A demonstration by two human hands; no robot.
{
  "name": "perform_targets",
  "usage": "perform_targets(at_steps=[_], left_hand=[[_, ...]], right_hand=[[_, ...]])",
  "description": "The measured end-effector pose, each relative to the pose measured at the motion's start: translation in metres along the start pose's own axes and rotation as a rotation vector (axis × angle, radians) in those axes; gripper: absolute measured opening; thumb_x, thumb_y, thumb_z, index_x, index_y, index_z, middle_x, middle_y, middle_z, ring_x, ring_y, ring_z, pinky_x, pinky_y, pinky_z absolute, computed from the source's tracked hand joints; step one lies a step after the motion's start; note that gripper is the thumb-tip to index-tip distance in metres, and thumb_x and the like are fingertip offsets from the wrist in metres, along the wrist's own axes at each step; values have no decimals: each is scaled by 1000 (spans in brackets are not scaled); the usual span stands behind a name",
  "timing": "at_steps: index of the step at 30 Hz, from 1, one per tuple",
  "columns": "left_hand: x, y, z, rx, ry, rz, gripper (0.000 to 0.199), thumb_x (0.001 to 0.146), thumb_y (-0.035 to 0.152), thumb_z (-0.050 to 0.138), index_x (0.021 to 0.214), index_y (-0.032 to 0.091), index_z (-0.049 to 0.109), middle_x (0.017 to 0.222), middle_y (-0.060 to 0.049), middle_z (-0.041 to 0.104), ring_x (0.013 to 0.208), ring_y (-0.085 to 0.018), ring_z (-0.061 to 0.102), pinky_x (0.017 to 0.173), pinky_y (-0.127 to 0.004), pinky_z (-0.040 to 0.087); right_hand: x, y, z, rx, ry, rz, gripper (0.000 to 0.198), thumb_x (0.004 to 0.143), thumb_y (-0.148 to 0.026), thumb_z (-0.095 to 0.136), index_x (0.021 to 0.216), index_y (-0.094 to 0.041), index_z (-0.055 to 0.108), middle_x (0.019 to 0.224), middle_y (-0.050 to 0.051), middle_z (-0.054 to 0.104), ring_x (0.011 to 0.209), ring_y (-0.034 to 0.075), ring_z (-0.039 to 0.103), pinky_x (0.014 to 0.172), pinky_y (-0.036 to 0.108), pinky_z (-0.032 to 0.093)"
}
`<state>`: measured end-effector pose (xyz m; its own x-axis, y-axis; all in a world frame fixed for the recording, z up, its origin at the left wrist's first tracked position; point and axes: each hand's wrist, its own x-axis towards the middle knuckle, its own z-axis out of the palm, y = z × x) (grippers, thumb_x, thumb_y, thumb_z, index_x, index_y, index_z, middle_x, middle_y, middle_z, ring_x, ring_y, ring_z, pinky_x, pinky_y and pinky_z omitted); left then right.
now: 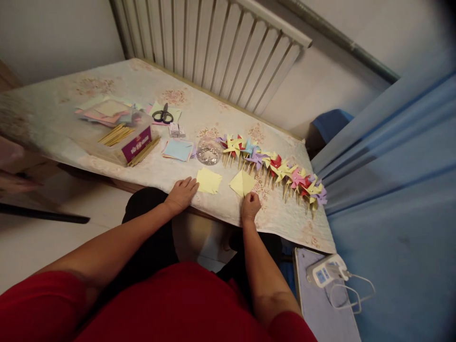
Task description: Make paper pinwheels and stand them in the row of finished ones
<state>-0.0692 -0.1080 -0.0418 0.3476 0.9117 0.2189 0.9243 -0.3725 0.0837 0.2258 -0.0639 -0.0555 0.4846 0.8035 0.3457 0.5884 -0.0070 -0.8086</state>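
The right hand (251, 207) curls its fingers at the near corner of a creased yellow sheet (242, 182); whether it pinches the paper I cannot tell. To its left, the left hand (182, 194) lies flat, fingertips against the left edge of a yellow paper stack (208, 181). Farther, right of a clear dish (208, 153), stand pinwheels (281, 169).

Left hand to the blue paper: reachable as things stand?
Probably yes: the left hand lies flat beside the yellow paper, and only tablecloth shows between it and the blue paper, which nothing covers.
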Motion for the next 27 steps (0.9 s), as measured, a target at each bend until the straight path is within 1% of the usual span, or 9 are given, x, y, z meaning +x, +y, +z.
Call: perform_targets(at_steps=[5, 8, 10, 14, 17, 19, 21, 25, 27], left_hand=[[0, 1, 2, -38, 29, -17, 50, 85, 6, 47, 133, 16, 58, 143, -18, 55, 137, -33, 45, 102, -48, 39], [0, 1, 1, -42, 28, -7, 50, 86, 6, 45, 133, 14, 59, 143, -19, 55, 137, -34, 45, 102, -49, 39], [0, 1, 1, -35, 24, -4, 50, 86, 6, 46, 134, 13, 58, 143, -19, 55, 137, -34, 45, 103, -49, 39], [-1, -1, 2, -22, 15, -8, 51, 85, 6, 47, 134, 12, 58, 144, -19, 54, 137, -35, 44, 104, -48, 38], [-1, -1, 2, -35, 15, -8, 51, 84, 6, 47, 134, 13, 58, 144, -19, 54, 137, -34, 44, 104, -48, 38], [0, -1, 3, -43, 20, -8, 51, 84, 6, 47, 133, 14, 58, 144, -18, 54, 137, -33, 44, 104, -48, 38], [0, 0, 2, -43, 27, -9, 50, 85, 6, 46, 133, 15, 58, 144, -19, 54, 137, -33, 44, 104, -48, 38], [1, 1, 0, -22, 22, -13, 48, 89, 7, 41, 133, 14, 58, 144, -18, 54, 137, -33, 45, 103, -48, 39], [0, 0, 0, -24, 9, -12, 47, 90, 8, 39, 133, 14, 58, 145, -18, 54, 138, -33, 45, 103, -47, 39]], right_hand=[[6, -9, -4, 80, -13, 42, 15, 77, -28, 47, 67, -21, 56, 63, -3, 55, 65, 16, 46, 69, 28, 37], [15, -21, -4, 144, -9, 58, 14, 75, -30, 48, 68, -21, 56, 64, -3, 54, 67, 16, 46, 71, 28, 37], [22, -32, -1, 206, -37, 61, 14, 74, -32, 49, 69, -21, 57, 66, -3, 54, 69, 16, 47, 72, 28, 39], [27, -50, 3, 354, -166, 75, 14, 70, -34, 52, 67, -21, 56, 65, -4, 52, 64, 14, 46, 64, 26, 40], [22, -61, 0, 462, -266, 95, 14, 69, -35, 54, 65, -22, 52, 58, -6, 45, 58, 11, 42, 58, 24, 38], [16, -68, -5, 520, -317, 111, 15, 69, -36, 54, 65, -22, 50, 57, -7, 44, 56, 11, 42, 56, 24, 38], [12, -76, -10, 630, -375, 147, 15, 68, -36, 57, 67, -22, 51, 61, -6, 49, 58, 11, 47, 58, 24, 42], [5, -92, -21, 949, -503, 256, 15, 64, -30, 66, 70, -21, 56, 68, -4, 58, 63, 12, 54, 66, 27, 49], [2, -101, -26, 1024, -530, 272, 14, 64, -28, 68, 70, -21, 58, 68, -4, 59, 63, 12, 55, 67, 28, 50]])
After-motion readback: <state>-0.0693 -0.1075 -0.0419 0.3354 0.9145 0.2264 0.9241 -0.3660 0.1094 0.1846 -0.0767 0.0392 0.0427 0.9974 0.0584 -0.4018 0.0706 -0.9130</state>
